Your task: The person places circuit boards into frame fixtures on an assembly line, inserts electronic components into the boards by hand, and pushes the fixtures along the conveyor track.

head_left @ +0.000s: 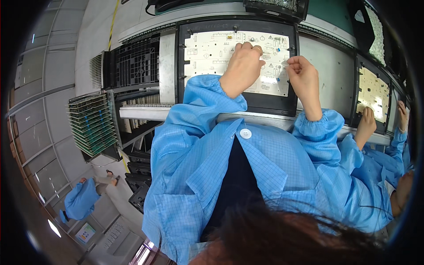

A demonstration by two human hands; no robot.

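The white circuit board (207,58) lies inside a black frame (270,103). The left hand (242,68) curls over it, the right hand (304,79) bends near its right edge; from here I can't tell whether their fingers (298,62) grip anything.

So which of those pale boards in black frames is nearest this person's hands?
The board straight ahead: left hand over it, right hand at its right edge. The board farther right is by a co-worker's hand.
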